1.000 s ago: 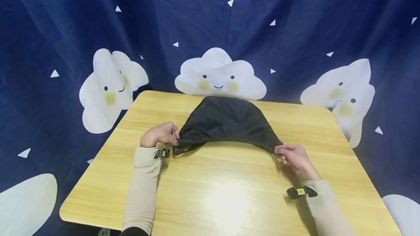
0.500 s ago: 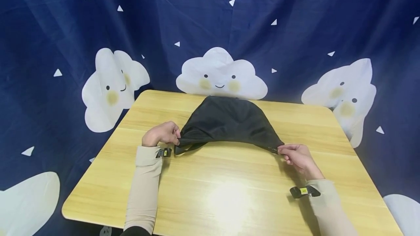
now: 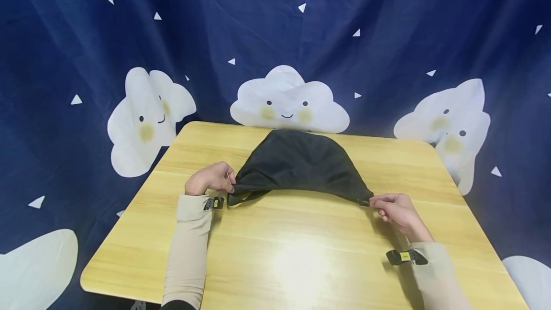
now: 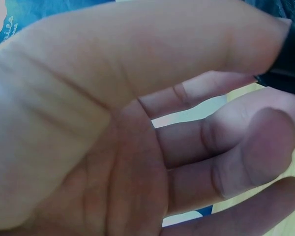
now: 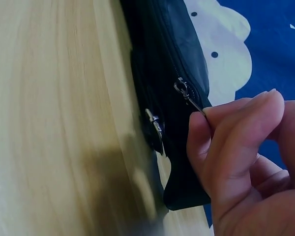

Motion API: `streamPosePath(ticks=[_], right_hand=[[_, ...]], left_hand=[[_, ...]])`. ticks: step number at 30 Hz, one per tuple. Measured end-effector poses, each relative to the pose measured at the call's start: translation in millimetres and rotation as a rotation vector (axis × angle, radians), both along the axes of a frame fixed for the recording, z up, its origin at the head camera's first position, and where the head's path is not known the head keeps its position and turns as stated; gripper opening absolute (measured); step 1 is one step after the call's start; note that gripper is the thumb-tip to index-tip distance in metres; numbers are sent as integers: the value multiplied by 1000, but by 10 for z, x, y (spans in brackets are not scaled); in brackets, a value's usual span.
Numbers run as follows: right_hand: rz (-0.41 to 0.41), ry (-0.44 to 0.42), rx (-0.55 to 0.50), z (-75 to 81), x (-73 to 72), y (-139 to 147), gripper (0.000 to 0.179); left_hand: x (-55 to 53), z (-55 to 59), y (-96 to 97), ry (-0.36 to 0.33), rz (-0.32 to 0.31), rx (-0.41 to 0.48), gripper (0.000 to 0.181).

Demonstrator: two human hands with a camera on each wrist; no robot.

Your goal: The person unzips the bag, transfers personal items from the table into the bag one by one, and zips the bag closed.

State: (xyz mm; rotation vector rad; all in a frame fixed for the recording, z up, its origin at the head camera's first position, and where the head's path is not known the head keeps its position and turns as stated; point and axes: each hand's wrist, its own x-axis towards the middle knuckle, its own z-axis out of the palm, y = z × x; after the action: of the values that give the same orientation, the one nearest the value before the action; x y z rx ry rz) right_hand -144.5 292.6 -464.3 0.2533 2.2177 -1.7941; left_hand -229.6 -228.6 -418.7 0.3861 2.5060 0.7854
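Note:
A black crescent-shaped bag (image 3: pixel 301 161) lies across the far half of the table, its curved-in edge facing me. At its left end my left hand (image 3: pixel 211 178) grips the corner between thumb and fingers; the left wrist view has a dark edge of bag (image 4: pixel 287 66) at the thumb tip. My right hand (image 3: pixel 398 212) is at the opposite corner. In the right wrist view, its thumb and finger pinch the metal zipper pull (image 5: pixel 193 103), whose slider sits near the end of the zipper (image 5: pixel 169 46). A small metal buckle (image 5: pixel 156 129) hangs beside it.
The wooden table (image 3: pixel 258 248) has rounded corners and a bright glare near its front. Behind it hangs a dark blue curtain (image 3: pixel 206 23) printed with white clouds and triangles. Both wrists carry small black cameras on straps, such as the right camera (image 3: pixel 404 256).
My right hand has moved a little to the right, pulling the zipper pull toward the bag's right end. The left hand keeps its grip in place.

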Motion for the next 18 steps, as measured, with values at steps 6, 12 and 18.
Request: streamPosePath(ticks=[6,12,18], right_hand=[[-2,1,-24,-2,-2,-8,21],[-5,-12,-26,-7,56,-13,21],[-6,-32,-34,-21,145,6,20]], left_hand=[[17,29,-8,7,3,3,16],[25,48,2,-11,-1,4,15],[25,52,5,-21,-7,10,17]])
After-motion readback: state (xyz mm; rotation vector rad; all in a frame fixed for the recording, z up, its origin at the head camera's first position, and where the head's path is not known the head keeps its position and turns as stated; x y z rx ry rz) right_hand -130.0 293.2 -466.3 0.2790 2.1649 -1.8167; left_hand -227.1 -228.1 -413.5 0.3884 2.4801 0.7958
